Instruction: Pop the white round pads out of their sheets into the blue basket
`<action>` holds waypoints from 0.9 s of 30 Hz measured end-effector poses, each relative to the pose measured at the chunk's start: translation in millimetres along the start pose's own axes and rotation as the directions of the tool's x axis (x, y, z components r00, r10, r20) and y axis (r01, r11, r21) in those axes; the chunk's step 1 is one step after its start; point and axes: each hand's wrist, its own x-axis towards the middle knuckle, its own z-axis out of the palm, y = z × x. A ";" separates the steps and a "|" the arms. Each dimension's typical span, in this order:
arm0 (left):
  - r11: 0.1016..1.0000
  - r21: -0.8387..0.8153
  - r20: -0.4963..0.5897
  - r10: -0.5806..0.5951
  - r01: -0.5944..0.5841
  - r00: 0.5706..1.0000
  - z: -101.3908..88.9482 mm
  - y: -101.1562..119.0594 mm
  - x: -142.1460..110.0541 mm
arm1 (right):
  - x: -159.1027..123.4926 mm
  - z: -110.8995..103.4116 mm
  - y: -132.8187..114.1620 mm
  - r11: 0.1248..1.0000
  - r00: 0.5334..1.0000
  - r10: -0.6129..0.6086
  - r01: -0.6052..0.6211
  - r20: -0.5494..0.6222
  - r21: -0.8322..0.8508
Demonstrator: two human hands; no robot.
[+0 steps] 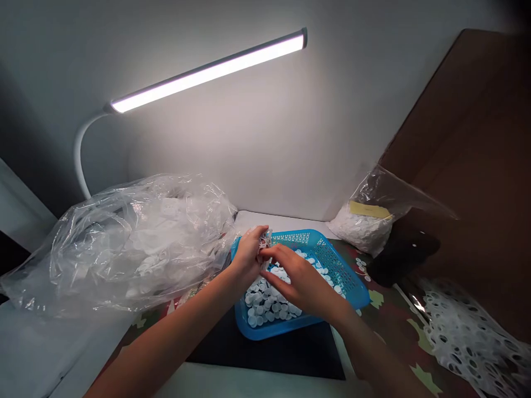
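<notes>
1. Head view, centre: your left hand (248,253) holds a small pale bundle (265,241) above the blue basket's (257,333) left side; its contents are too small to tell.
2. Your right hand (299,277) touches the bundle, index finger and thumb narrowly parted.
3. White discs (271,304) in the basket, partly hidden by your hands.
4. Near right: white perforated material (464,331), cut off by the frame.

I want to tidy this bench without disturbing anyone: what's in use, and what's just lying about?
In use, by the look of it:
- small pale bundle in the left hand, right hand at it
- blue basket of white discs
- lit lamp

Apparently lying about:
- large clear bag
- yellow-labelled bag
- holed white material
</notes>
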 end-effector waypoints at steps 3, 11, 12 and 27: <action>1.000 -0.003 0.012 0.019 -0.019 1.000 0.1 -2.6 -1.1 | 1.6 4.8 1.6 1.000 0.999 -0.010 0.010 -0.034 0.009; 0.992 0.033 0.056 0.119 -0.120 0.991 0.3 -8.9 -5.9 | 0.1 8.8 6.3 1.000 0.998 0.014 -0.013 -0.056 0.025; 0.990 0.043 0.068 0.130 -0.133 0.989 0.4 -8.5 -6.8 | -0.2 8.1 6.3 0.999 0.999 0.017 -0.016 -0.052 0.029; 0.952 0.249 0.240 0.118 -0.179 0.963 0.9 -12.2 -13.5 | -1.8 2.1 4.8 0.996 0.997 0.081 -0.082 -0.008 -0.018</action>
